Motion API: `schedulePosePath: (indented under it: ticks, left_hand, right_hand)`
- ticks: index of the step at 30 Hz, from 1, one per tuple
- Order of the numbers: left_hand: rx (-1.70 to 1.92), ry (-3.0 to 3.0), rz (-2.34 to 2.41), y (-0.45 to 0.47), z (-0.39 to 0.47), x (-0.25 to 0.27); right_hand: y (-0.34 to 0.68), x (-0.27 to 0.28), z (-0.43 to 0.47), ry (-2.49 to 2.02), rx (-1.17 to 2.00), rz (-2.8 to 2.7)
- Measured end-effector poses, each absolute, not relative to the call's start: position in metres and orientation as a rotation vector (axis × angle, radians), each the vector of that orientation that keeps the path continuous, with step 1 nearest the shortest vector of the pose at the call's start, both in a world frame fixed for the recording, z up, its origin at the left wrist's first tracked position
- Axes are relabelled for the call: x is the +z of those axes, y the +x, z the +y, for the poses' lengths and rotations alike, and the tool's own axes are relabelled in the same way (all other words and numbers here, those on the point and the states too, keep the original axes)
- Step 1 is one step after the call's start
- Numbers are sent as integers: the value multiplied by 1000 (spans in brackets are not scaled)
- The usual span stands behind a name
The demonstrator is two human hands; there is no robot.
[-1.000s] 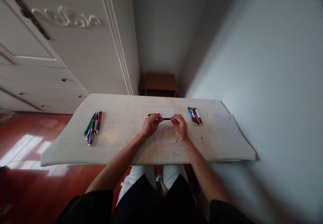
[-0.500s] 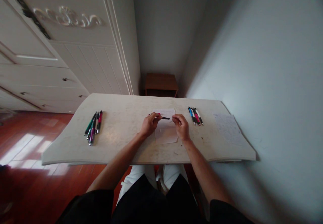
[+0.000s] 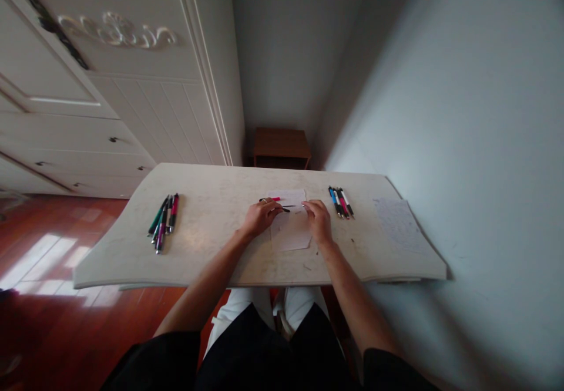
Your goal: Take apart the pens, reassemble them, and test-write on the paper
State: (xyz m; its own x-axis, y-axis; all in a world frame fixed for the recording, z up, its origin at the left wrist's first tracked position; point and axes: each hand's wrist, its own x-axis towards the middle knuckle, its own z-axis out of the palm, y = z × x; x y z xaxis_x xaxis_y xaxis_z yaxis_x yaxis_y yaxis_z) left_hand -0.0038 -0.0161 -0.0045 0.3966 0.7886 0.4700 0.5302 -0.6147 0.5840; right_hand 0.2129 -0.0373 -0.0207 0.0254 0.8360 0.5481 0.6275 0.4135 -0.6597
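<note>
My left hand [image 3: 261, 218] is closed with its fingertips around a short black pen part [image 3: 286, 210], low over a sheet of white paper [image 3: 291, 235]. A thin dark rod [image 3: 289, 206], like a pen refill, spans the gap between my hands; which hand grips it is unclear. My right hand [image 3: 319, 222] is pinched over the paper's right edge, with a small shiny bit at its fingertips, too small to name. Just beyond my left fingers lies a pink pen part [image 3: 274, 199] on the paper.
On the white table [image 3: 211, 185], several pens [image 3: 162, 223] lie bunched at the left. Another row of pens [image 3: 341, 202] lies right of my hands. A written sheet [image 3: 399, 223] rests near the right edge, beside the wall [image 3: 484, 144]. A brown stool-like piece [image 3: 282, 141] stands beyond.
Both hands have lowered slightly toward the paper. The black part now points lower, and the thin dark rod shows between my hands. More of the pink part is visible.
</note>
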Motion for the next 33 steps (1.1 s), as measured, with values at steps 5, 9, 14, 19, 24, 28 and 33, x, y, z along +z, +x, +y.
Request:
schedulePosePath:
  ticks: [5, 9, 14, 19, 24, 28, 33]
  left_hand:
    - [954, 2319, 1172, -7, -15, -5]
    - [901, 2277, 1239, -8, -15, -3]
    - [877, 2226, 1246, -8, -15, -1]
    - [865, 2229, 1246, -7, -15, 0]
    - [891, 2224, 1225, -7, -15, -1]
    - [972, 2223, 1228, -7, -15, -2]
    - [1090, 2206, 1266, -8, -15, 0]
  right_hand:
    - [214, -23, -37, -1345, 215, -1775]
    - [215, -24, -36, -1382, 184, -1807]
    - [215, -26, -36, -1416, 152, -1816]
    - [214, -26, -36, -1432, 150, -1813]
    - [213, -26, -36, -1423, 168, -1767]
    - [213, -25, -37, -1403, 194, -1689]
    - [214, -25, -36, -1404, 226, -1533]
